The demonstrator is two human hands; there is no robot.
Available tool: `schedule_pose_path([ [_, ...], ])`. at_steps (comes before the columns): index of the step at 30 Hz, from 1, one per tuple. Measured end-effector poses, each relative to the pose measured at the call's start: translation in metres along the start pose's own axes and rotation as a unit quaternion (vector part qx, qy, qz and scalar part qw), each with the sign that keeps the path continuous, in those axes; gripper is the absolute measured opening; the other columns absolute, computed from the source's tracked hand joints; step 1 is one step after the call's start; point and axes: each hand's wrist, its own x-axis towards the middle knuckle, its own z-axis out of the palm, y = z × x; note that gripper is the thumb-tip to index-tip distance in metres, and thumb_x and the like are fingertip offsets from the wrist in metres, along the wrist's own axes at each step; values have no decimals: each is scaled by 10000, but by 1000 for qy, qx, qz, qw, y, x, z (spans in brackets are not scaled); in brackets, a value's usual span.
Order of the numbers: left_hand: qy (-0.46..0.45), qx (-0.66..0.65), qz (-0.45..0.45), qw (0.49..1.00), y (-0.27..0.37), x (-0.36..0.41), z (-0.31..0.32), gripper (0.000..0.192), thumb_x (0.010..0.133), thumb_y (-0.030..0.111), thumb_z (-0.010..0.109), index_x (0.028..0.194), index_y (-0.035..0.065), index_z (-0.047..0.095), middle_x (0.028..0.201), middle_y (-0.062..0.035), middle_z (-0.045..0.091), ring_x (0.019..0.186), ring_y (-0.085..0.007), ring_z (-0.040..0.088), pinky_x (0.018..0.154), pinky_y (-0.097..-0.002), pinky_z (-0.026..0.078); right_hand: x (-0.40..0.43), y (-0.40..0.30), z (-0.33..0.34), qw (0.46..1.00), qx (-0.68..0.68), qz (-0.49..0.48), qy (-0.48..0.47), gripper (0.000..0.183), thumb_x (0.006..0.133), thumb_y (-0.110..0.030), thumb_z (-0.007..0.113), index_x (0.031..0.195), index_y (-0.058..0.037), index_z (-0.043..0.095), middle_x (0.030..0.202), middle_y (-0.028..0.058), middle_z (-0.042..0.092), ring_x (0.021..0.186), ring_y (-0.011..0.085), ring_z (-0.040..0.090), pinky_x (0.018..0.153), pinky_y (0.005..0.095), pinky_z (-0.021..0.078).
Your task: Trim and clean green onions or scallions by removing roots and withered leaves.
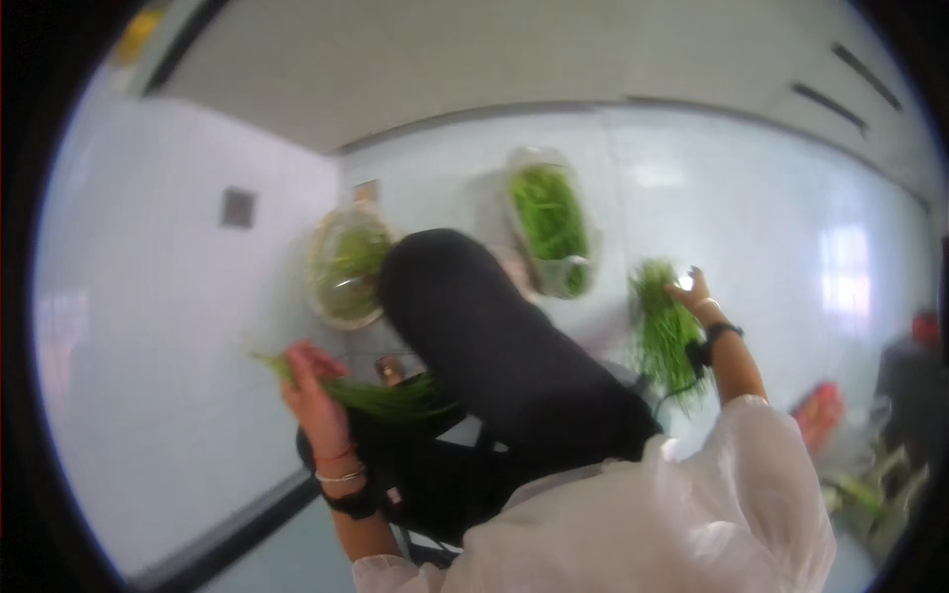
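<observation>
My left hand (315, 400) is closed around a bunch of long, thin green stalks (393, 400), possibly chives. Pale ends stick out past the fingers to the left, and the leafy length lies across my dark-trousered lap. Off to the right, my right hand (693, 293) is at the upper edge of a loose pile of similar greens (663, 326) on the pale tiled floor. Its thumb and fingers are spread, with a bright spot between them. Whether the thumb touches the greens is too blurred to tell.
Ahead of my knee (460, 289) a long, pale container (589, 222) holds cut greens. A round basket (319, 289) with more greens stands at the left, partly behind the knee. Red objects (819, 411) and leafy scraps (875, 489) lie at far right, beside a dark bin-like object (908, 385).
</observation>
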Motion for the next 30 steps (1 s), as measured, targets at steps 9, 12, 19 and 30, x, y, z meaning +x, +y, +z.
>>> schedule_pose_path([
  [9, 98, -46, 14, 994, 42, -93, -58, 254, 953, 254, 379, 956, 30, 498, 554, -8, 403, 431, -69, 332, 405, -202, 271, 26, -185, 59, 929, 150, -327, -82, 271, 807, -173, 619, 1010, -15, 533, 884, 97, 619, 851, 173, 591, 765, 288, 460],
  [12, 87, -44, 53, 994, 63, -131, -78, 254, 959, 250, 355, 967, 40, 497, 568, -15, 409, 423, -73, 330, 399, -202, 278, 6, -270, 57, 881, 214, -405, -121, 223, 846, -179, 584, 996, -20, 538, 907, 83, 612, 840, 156, 579, 753, 273, 453],
  [19, 184, -155, 75, 968, 87, -201, -99, 269, 953, 316, 358, 1038, 79, 452, 653, -3, 393, 457, -56, 317, 398, -176, 265, -106, -366, 28, 815, 254, -495, -160, 176, 866, -129, 555, 1013, -35, 532, 936, 52, 584, 885, 135, 555, 787, 261, 440],
  [30, 202, -171, 98, 959, 111, -213, -105, 321, 965, 333, 291, 1029, 67, 458, 683, 3, 381, 448, -45, 274, 386, -164, 220, -133, -295, -35, 816, 167, -552, -39, 154, 859, -92, 531, 984, -4, 543, 934, 87, 587, 898, 187, 557, 803, 281, 431],
])
